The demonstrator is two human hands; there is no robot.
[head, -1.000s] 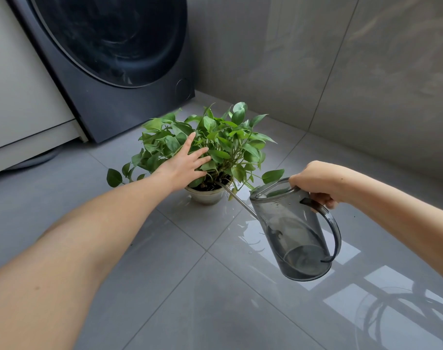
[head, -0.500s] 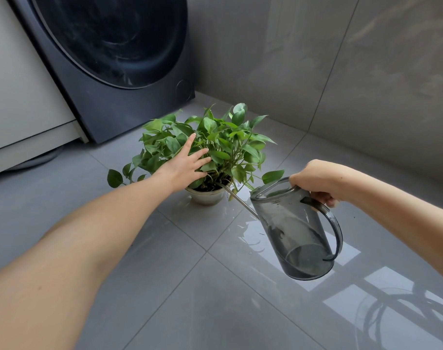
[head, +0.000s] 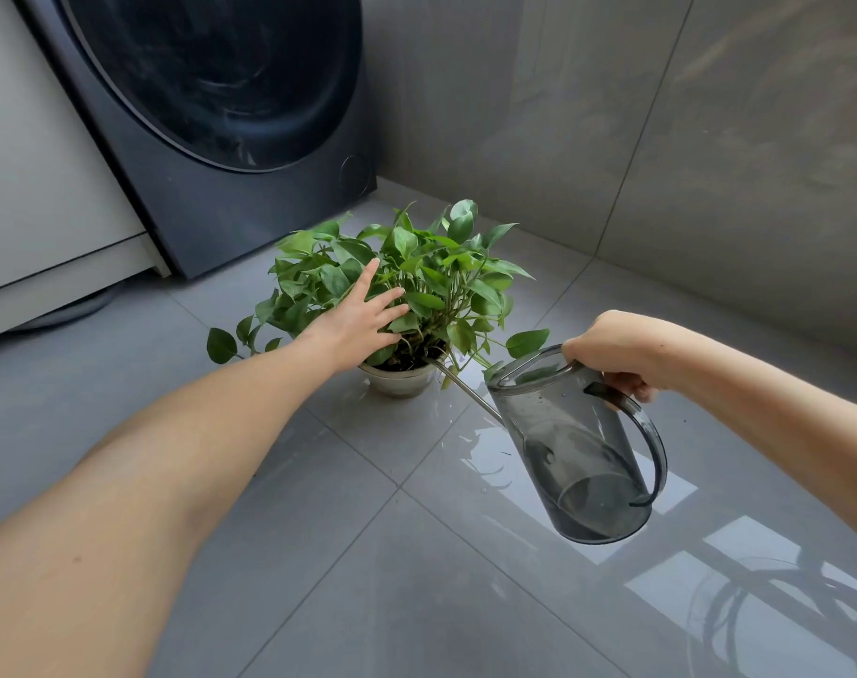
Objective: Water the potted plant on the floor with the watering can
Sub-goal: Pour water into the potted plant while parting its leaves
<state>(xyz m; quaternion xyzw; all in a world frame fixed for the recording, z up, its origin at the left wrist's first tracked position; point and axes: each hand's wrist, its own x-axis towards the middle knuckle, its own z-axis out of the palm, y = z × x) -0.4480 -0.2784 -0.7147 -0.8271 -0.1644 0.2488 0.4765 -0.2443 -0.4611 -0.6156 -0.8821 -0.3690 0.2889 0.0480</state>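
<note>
Sitting on the grey tiled floor (head: 318,555), the potted plant (head: 431,281) is spreading a dense mound of glossy green, pointed leaves over a small pale pot (head: 398,382). One trailing stem (head: 223,345) is reaching out low to the left over the tiles. Dark soil is showing at the pot's mouth.

Left hand (head: 362,321) is pressing into the foliage from the near side, fingers (head: 391,298) straight and spread apart, pushing leaves back. Right hand (head: 607,352) is gripping the watering can (head: 578,452) at the top of its curved handle (head: 653,442), with its fingers curled round it. The can is smoky, see-through grey. It is hanging in the air to the right of the pot and tilting toward it, with a little water lying in its lower corner. Its thin metal spout (head: 465,390) is running up and left, the tip reaching the pot rim under the leaves.

Dark washing machine (head: 211,198) is standing behind and left of the plant, near but apart, and a white cabinet (head: 45,198) is sitting beside it. Grey tiled wall (head: 612,139) is closing off the back right. Open, shiny floor is stretching toward the camera and under the can, catching bright window reflections.
</note>
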